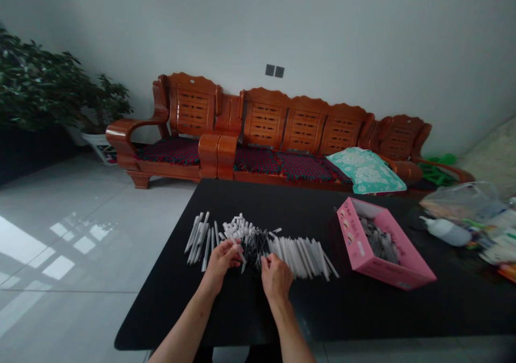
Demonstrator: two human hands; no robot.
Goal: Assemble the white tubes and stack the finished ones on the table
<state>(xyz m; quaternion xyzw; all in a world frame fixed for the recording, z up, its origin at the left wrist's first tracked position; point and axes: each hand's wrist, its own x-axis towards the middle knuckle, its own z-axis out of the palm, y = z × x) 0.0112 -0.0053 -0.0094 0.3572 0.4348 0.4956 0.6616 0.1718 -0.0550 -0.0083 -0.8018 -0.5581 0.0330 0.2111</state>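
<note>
My left hand (220, 261) is closed on a slim white pen barrel (240, 252), which slants between thumb and fingers. My right hand (276, 278) has its thumb and fingertips pressed together at the near edge of a heap of thin dark pen refills (257, 240); what it pinches, if anything, is too small to make out. Small white pen caps (237, 226) lie piled just beyond the left hand. To the right, a row of translucent white pen barrels (303, 256) lies side by side. Several white pens (199, 238) rest at the left.
A pink open box (387, 277) with grey pen-like pieces inside stands on the black table (169, 304). Farther right are a white bottle (447, 232) and a clear plastic bag (463, 201). A wooden sofa (264, 118) lines the wall behind.
</note>
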